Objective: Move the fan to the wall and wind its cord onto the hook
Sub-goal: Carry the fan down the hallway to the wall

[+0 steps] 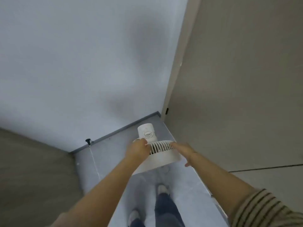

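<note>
A white fan (161,157) stands on the grey floor close to the white wall (73,71), seen from above with its round grille head and a control knob (147,133) on the rear housing. My left hand (137,149) grips the left rim of the fan head. My right hand (184,150) lies flat on the right rim, fingers stretched out. A thin white cord (94,163) runs across the floor from a small dark fitting (88,141) at the skirting. Whether that fitting is the hook I cannot tell.
A beige door or panel (237,79) stands to the right, its frame meeting the wall in the corner. A dark surface (32,177) borders the narrow floor strip on the left. My feet (162,189) stand just behind the fan.
</note>
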A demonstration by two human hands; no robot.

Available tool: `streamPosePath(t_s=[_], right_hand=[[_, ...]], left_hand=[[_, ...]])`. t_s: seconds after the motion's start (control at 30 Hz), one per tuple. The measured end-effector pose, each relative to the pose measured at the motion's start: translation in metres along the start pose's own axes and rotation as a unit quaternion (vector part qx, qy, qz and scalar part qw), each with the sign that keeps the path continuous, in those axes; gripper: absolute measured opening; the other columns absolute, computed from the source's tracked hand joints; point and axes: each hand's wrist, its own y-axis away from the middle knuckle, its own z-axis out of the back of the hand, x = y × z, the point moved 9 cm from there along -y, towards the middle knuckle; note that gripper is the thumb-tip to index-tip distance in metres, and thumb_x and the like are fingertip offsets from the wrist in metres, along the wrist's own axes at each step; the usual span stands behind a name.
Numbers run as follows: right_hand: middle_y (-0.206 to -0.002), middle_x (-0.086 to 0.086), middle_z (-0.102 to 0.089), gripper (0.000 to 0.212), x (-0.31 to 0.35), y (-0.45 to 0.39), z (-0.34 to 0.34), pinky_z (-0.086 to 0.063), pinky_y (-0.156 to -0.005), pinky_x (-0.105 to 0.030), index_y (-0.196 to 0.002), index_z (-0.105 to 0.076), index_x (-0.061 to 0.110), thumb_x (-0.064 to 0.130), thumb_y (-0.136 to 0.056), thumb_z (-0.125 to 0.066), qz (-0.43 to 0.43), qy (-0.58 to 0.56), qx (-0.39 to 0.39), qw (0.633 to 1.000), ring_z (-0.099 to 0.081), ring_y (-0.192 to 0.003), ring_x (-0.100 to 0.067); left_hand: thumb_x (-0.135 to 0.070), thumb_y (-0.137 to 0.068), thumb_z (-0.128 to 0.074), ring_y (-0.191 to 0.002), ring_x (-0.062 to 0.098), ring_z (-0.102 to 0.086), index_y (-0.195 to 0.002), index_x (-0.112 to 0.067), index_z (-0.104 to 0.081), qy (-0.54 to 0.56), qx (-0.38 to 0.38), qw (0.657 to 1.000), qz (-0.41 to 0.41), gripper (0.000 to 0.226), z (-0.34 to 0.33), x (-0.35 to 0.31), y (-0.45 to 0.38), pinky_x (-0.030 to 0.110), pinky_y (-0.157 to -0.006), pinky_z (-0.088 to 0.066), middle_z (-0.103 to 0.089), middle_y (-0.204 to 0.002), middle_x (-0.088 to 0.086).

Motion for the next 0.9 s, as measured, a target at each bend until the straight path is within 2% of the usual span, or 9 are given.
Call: streamPosePath(t_s=[0.23,0.3,0.37,0.47,0.6,0.7,0.77,0.83,0.9], right_hand=[[-0.152,-0.012,-0.027,0.101,-0.014,-0.022,-0.009,-0.041,-0.093,-0.063,-0.149,-0.021,0.018,0.059,-0.069,-0.070,-0.146,-0.088,0.063,0.983,-0.035,-0.132,-0.043],[-0.141,-0.015,-0.042,0.087,-0.014,-0.024,-0.015,-0.042,-0.092,-0.061,-0.139,-0.036,0.016,0.060,-0.071,-0.069,-0.164,-0.088,0.094,0.978,-0.043,-0.125,-0.042],[-0.113,-0.015,-0.058,0.062,-0.008,-0.024,-0.023,-0.047,-0.091,-0.053,-0.118,-0.054,0.014,0.058,-0.075,-0.065,-0.157,-0.077,0.122,0.977,-0.055,-0.108,-0.037],[-0.083,-0.010,-0.062,0.045,-0.001,-0.019,-0.030,-0.048,-0.066,-0.032,-0.099,-0.061,0.015,0.053,-0.075,-0.067,-0.160,-0.084,0.127,0.975,-0.058,-0.075,-0.025],[-0.073,-0.008,-0.062,0.033,0.002,-0.011,-0.039,-0.045,-0.048,-0.025,-0.085,-0.063,0.014,0.046,-0.078,-0.066,-0.154,-0.113,0.125,0.974,-0.057,-0.064,-0.022],[-0.067,-0.008,-0.057,0.034,0.004,-0.003,-0.043,-0.041,-0.050,-0.025,-0.068,-0.055,0.013,0.043,-0.084,-0.059,-0.151,-0.121,0.120,0.974,-0.053,-0.060,-0.022],[-0.069,-0.008,-0.057,0.036,0.004,-0.001,-0.047,-0.040,-0.054,-0.026,-0.067,-0.054,0.014,0.045,-0.084,-0.056,-0.150,-0.111,0.116,0.976,-0.053,-0.061,-0.023],[-0.070,-0.008,-0.057,0.037,0.004,-0.001,-0.050,-0.040,-0.057,-0.026,-0.067,-0.055,0.014,0.047,-0.083,-0.056,-0.145,-0.111,0.110,0.977,-0.053,-0.063,-0.023],[-0.071,-0.008,-0.058,0.039,0.001,-0.002,-0.052,-0.041,-0.057,-0.027,-0.067,-0.055,0.014,0.049,-0.083,-0.055,-0.143,-0.110,0.110,0.978,-0.053,-0.064,-0.023]], left_hand=[[-0.027,-0.094,-0.034,-0.108,0.030,-0.056,-0.113,-0.015,-0.060,0.010,0.024,0.997,0.077,0.035,-0.025,-0.001,-0.029,0.040,-0.092,-0.045,-0.060,-0.119,0.011],[-0.026,-0.094,-0.032,-0.108,0.030,-0.055,-0.112,-0.015,-0.060,0.002,0.026,0.996,0.087,0.035,-0.029,0.000,-0.029,0.040,-0.091,-0.043,-0.061,-0.117,0.010],[-0.026,-0.094,-0.032,-0.110,0.029,-0.055,-0.115,-0.018,-0.060,0.004,0.025,0.995,0.096,0.036,-0.031,0.002,-0.029,0.039,-0.092,-0.041,-0.061,-0.118,0.008],[-0.029,-0.096,-0.029,-0.111,0.028,-0.054,-0.113,-0.016,-0.059,0.012,0.027,0.993,0.112,0.037,-0.027,0.003,-0.027,0.042,-0.098,-0.037,-0.060,-0.117,0.009],[-0.032,-0.097,-0.025,-0.115,0.029,-0.051,-0.111,-0.011,-0.058,0.088,0.030,0.978,0.185,0.042,-0.025,0.026,-0.021,0.046,-0.106,-0.032,-0.058,-0.118,0.010],[-0.033,-0.092,-0.039,-0.118,0.033,-0.049,-0.126,-0.008,-0.053,0.212,-0.008,0.924,0.317,0.045,-0.032,0.068,-0.008,0.039,-0.103,-0.037,-0.054,-0.126,0.014],[-0.038,-0.085,-0.053,-0.124,0.034,-0.042,-0.137,-0.007,-0.040,0.355,-0.033,0.840,0.409,0.062,-0.040,0.087,0.016,0.043,-0.105,-0.037,-0.043,-0.135,0.016],[-0.045,-0.083,-0.058,-0.123,0.035,-0.041,-0.140,-0.007,-0.034,0.485,0.010,0.749,0.452,0.072,-0.054,0.085,0.037,0.050,-0.105,-0.033,-0.041,-0.135,0.015],[-0.054,-0.084,-0.055,-0.130,0.038,-0.037,-0.137,-0.010,-0.040,0.531,0.091,0.706,0.460,0.070,-0.068,0.076,0.046,0.060,-0.106,-0.027,-0.040,-0.140,0.015]])
